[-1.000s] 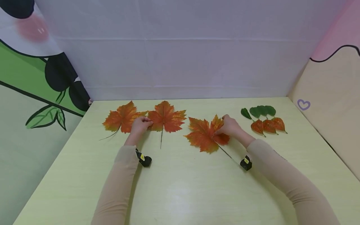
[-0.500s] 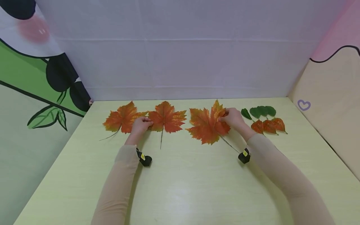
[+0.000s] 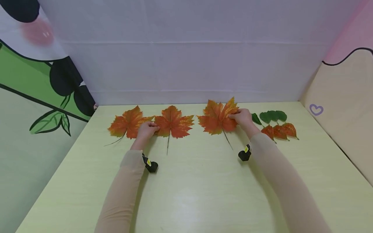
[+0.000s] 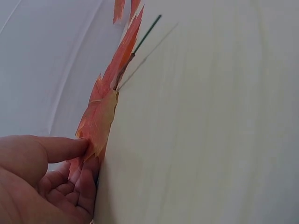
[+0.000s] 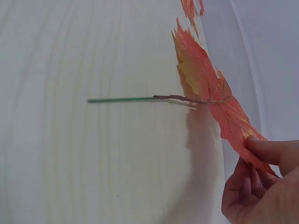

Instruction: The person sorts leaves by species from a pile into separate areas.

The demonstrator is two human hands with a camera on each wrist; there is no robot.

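Note:
My left hand (image 3: 147,130) pinches the left edge of the middle orange maple leaf (image 3: 172,121), which lies on the table with its stem toward me. In the left wrist view, the thumb presses on top of that leaf (image 4: 98,123) and the curled fingers are under it. My right hand (image 3: 244,119) pinches the right edge of another orange maple leaf (image 3: 217,119), whose shadow falls on the table. The right wrist view has this leaf (image 5: 224,109) tilted, its green-tipped stem pointing away from the hand. A third maple leaf (image 3: 128,123) lies at the left, partly behind my left hand.
Several small green leaves (image 3: 272,116) lie in a row at the right, just above several small orange leaves (image 3: 280,131). A pale wall (image 3: 192,71) rises at the back edge of the pale wooden table (image 3: 186,187).
My right hand has moved its maple leaf away from me toward the back edge and turned it, so the stem points more toward me. My left hand has stayed in place.

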